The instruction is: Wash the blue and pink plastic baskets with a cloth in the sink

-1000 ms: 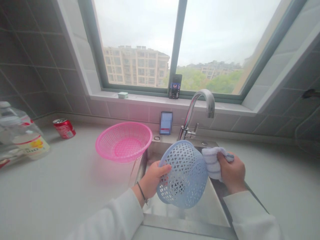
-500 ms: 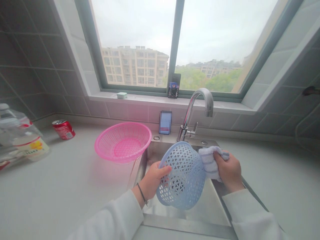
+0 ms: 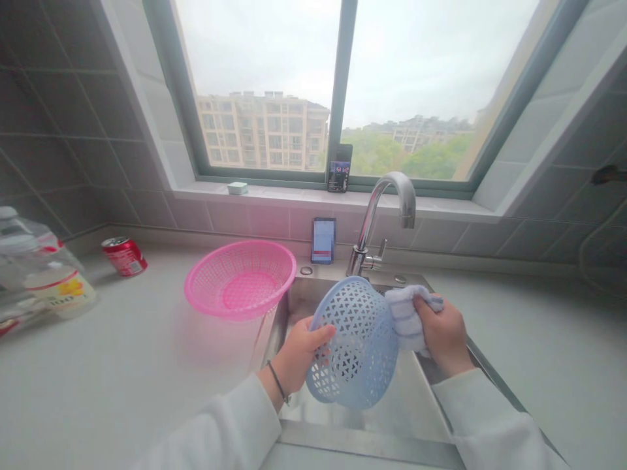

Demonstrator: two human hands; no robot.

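Note:
A light blue plastic colander is tilted on its side above the steel sink. Its left rim is gripped by my left hand, thumb on the inner side and the other fingers partly hidden behind the holes. My right hand is closed on a white cloth with bluish stripes, bunched up and pressed against the colander's right outer side. Left of the sink, a pink plastic basket stands on the counter, its rim close to the sink edge.
Behind the sink rises a chrome faucet, with a device with a lit screen leaning beside it. A phone and a small green block sit on the windowsill. To the left are a red can and clear plastic bottles.
My right hand and the cloth have shifted slightly left along the colander's side. The colander and my left hand have barely moved.

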